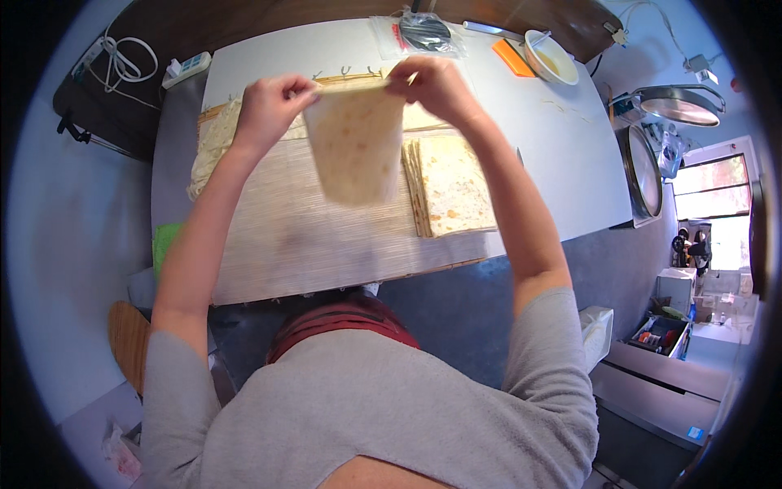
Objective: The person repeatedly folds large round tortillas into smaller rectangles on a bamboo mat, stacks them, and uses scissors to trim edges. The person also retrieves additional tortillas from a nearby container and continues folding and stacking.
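A thin flatbread sheet (356, 147) with brown spots hangs from both hands above the table. My left hand (272, 107) pinches its upper left corner, and my right hand (431, 85) pinches its upper right corner. Beneath it lies a slatted bamboo mat (293, 226). To the right, a stack of square flatbread sheets (458, 189) rests on the mat, partly behind my right forearm. A crumpled pale cloth (214, 143) lies at the mat's left side. The lower edge of the held sheet is blurred.
The white table (568, 165) carries, along its far side, a plastic-wrapped black item (424, 32), a knife (492, 28), an orange scraper (514, 58) and a bowl of yellowish liquid (551, 61). A power strip (188, 68) lies far left; a green cloth (165, 241) hangs near the left edge. Round pans (644, 171) stand right.
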Demonstrator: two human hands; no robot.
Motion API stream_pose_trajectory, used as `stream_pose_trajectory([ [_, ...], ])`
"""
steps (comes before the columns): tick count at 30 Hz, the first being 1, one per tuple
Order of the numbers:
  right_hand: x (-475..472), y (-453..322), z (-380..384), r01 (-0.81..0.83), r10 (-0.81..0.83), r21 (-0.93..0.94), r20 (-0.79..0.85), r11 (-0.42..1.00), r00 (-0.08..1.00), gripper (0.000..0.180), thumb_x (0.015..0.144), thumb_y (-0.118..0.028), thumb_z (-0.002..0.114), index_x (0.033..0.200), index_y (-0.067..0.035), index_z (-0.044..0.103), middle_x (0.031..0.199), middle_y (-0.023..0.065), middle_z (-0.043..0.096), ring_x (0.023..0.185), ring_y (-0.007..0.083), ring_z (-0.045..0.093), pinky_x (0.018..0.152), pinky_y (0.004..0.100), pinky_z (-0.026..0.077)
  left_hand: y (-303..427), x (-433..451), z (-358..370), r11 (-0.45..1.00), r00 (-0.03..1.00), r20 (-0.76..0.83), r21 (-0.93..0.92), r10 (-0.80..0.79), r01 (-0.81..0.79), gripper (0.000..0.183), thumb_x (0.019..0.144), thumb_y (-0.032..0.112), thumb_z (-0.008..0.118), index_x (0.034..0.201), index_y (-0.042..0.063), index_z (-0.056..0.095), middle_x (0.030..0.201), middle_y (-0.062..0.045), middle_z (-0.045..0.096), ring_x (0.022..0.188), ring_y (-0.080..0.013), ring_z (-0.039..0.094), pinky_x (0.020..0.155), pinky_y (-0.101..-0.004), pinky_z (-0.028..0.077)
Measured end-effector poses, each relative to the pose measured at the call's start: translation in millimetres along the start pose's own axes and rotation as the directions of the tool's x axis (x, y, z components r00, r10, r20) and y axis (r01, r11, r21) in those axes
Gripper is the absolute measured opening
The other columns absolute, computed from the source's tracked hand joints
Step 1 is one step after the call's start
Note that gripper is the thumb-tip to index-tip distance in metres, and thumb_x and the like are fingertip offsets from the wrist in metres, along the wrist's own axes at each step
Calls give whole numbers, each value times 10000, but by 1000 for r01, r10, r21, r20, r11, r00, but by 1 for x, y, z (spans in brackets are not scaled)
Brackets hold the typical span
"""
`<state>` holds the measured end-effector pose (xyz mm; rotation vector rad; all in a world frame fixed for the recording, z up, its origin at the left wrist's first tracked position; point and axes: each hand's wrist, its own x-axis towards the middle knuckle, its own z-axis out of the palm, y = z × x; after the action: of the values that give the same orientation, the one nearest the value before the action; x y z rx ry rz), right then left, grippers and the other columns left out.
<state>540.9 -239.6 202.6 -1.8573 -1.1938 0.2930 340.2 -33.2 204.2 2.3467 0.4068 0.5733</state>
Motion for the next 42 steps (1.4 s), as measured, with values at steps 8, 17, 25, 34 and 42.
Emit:
stream_pose_trajectory([
  [8,0,58,-71,20,-127,-455,-205,890,971,131,818,-117,783,940,-76,756,856,101,697,759,270,686,701,360,543,22,72,116,951,940,-148,78,308,-299,70,889,109,709,931,73,751,913,-61,732,783,-195,708,733,-307,579],
  [17,-122,156,-35,-172,56,-517,-232,838,971,353,779,-94,774,1124,-47,710,1218,183,664,1126,370,628,986,423,503,-49,-39,204,994,964,242,-8,112,-113,101,883,77,668,974,72,713,1008,-114,691,957,-278,670,864,-376,559],
  [25,-194,5,7,-144,13,-400,-314,905,949,296,863,0,706,1156,-6,661,1194,168,646,1106,338,641,946,406,519,-218,-59,36,842,906,-318,372,-280,391,191,834,98,722,1023,70,711,1120,-90,662,1062,-304,616,919,-396,507],
  [34,-151,-37,128,-24,16,-94,-76,995,997,334,832,9,737,1152,-26,652,1172,136,648,1041,342,655,872,396,537,-257,-7,24,899,945,-58,297,-321,323,257,836,127,726,1085,67,696,1090,-109,663,1008,-304,628,915,-419,516],
  [42,-91,-36,197,103,-131,-225,-109,969,985,454,785,-75,785,1211,-62,630,1208,111,625,1131,321,594,946,447,491,-207,-78,14,748,886,84,503,455,-432,71,894,146,654,919,81,639,882,-97,638,788,-283,659,671,-386,565],
])
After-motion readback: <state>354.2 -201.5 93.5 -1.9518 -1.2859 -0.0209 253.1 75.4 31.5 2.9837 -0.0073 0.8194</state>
